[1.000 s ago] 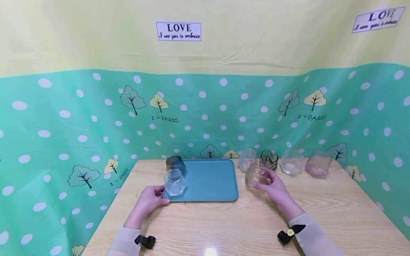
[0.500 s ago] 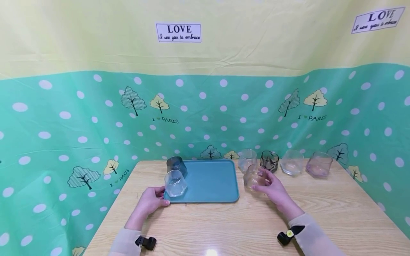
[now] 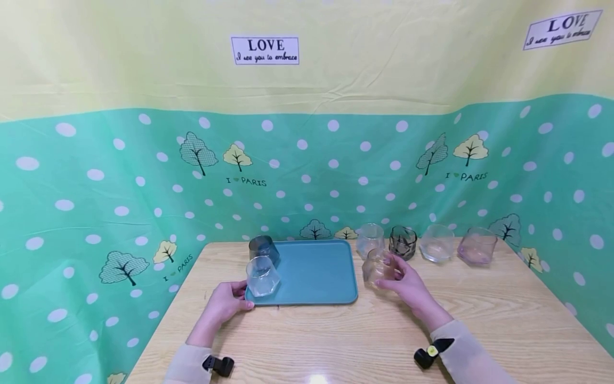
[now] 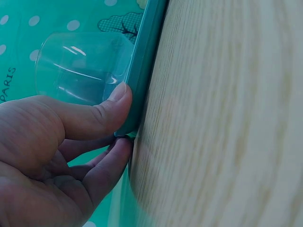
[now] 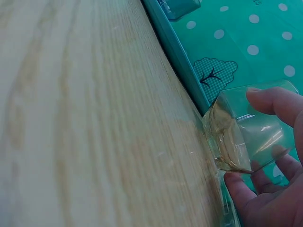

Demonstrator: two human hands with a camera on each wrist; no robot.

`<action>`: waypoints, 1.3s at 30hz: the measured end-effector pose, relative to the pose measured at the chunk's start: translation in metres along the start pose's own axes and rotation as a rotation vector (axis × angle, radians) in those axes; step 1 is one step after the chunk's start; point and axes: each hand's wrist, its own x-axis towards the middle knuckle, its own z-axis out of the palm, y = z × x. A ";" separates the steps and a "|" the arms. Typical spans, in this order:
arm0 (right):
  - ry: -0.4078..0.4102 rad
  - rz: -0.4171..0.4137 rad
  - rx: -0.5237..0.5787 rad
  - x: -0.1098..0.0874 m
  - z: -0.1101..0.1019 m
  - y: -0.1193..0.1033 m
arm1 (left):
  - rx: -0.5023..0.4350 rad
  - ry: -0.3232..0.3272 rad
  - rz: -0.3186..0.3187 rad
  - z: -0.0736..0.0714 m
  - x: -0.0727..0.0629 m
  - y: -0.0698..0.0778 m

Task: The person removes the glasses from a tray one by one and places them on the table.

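My left hand (image 3: 226,305) pinches the near left corner of a blue-green tray (image 3: 318,274). In the left wrist view the thumb lies on the tray's rim, with fingers at the underside of the corner. A clear faceted glass (image 3: 262,277) stands upright on the tray beside that hand, and a dark grey glass (image 3: 263,248) is behind it. My right hand (image 3: 408,285) grips an amber-tinted glass (image 5: 236,130) just right of the tray, thumb on one side and fingers on the other. Its base is close to the tabletop; I cannot tell whether they touch.
Along the table's back edge, right of the tray, stand a clear glass (image 3: 369,240), a dark patterned glass (image 3: 403,243), another clear glass (image 3: 436,244) and a pinkish glass (image 3: 477,247). A polka-dot cloth (image 3: 307,176) hangs behind the wooden table (image 3: 307,341).
My right hand has shifted the amber glass slightly to the left and toward me, nearer the tray's right edge. The left hand keeps its hold on the tray corner.
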 end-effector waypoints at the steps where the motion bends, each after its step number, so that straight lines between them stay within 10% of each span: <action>1: -0.002 0.001 -0.002 0.000 0.000 0.000 | 0.000 0.000 -0.001 0.000 0.000 0.000; 39: -0.046 0.018 0.002 0.001 0.001 0.003 | 0.006 0.010 0.020 0.000 0.000 -0.002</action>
